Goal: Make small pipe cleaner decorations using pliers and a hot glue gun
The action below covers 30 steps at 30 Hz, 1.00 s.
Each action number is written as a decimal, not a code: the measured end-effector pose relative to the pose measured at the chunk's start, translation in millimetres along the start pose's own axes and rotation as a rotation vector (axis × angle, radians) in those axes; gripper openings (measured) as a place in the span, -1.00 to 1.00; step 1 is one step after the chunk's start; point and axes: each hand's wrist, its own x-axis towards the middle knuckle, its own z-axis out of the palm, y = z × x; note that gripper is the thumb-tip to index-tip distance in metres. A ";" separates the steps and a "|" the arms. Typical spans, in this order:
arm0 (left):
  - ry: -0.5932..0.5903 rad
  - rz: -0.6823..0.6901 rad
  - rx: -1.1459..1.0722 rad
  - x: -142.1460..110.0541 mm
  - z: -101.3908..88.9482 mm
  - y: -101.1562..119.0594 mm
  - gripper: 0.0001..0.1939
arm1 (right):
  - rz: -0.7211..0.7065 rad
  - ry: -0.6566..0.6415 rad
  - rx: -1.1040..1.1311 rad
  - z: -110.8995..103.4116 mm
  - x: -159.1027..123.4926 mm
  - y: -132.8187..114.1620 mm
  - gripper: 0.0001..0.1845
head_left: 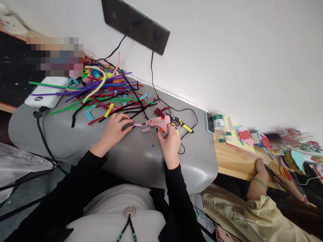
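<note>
Pink glue gun [156, 121], gripped by the right hand [170, 144], points its nozzle [143, 123] towards a lilac strip [137, 125] pinched by the left hand [112, 131]; steady aim seems needed.

Near the right end of the gray surface [199, 164], by its back corner, we see a phone [210, 122]. Just beyond that end, on a wooden table [237, 160], we find a green-labeled jar [219, 121], a yellow sheet [238, 143] and a red card [244, 135]. At the gray surface's left end we have a white power box [46, 93] with 1 black plug [42, 111] in it. Above the back edge, we see 1 dark wall panel [136, 27] holding 2 plugs. To the right sits a person in khaki trousers [270, 218].
</note>
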 end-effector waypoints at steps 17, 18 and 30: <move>0.075 0.086 -0.118 8.2 18.6 7.0 -0.77 | 0.016 0.054 -0.029 -2.5 3.4 1.7 -0.69; 0.077 0.102 -0.125 9.4 21.0 8.9 -0.77 | 0.015 0.047 -0.018 -6.0 2.7 5.3 -0.69; 0.045 0.100 -0.152 -3.0 21.0 14.3 -0.74 | -0.033 0.000 -0.029 -12.8 -10.9 16.9 -0.70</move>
